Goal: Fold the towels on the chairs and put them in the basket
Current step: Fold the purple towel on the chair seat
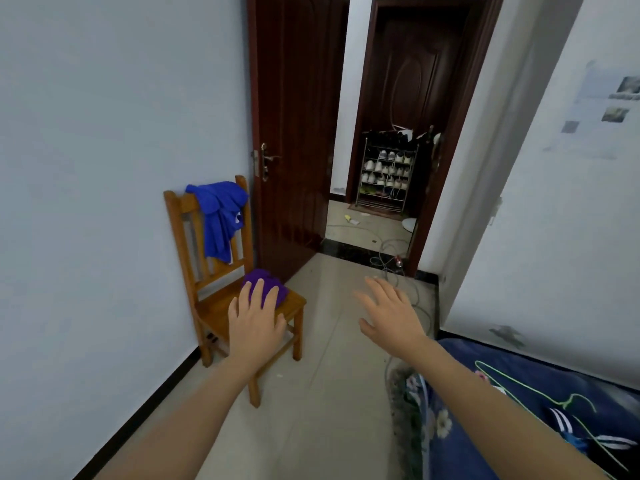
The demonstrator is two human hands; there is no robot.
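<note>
A wooden chair (pixel 214 306) stands against the left wall. A blue towel (pixel 220 216) hangs bunched over its backrest. A purple towel (pixel 268 284) lies crumpled on the seat's far corner. My left hand (pixel 256 320) is stretched out over the seat, fingers apart, its fingertips overlapping the purple towel's near edge; whether it touches is unclear. My right hand (pixel 391 313) hovers over the floor to the right of the chair, fingers spread and holding nothing. No basket is in view.
A dark wooden door (pixel 294 133) stands open behind the chair, with a shoe rack (pixel 386 174) beyond the doorway. Cables (pixel 391 261) trail across the tiled floor. A bed with a blue floral cover (pixel 467 427), green hangers (pixel 540 396) and dark clothing fills the lower right.
</note>
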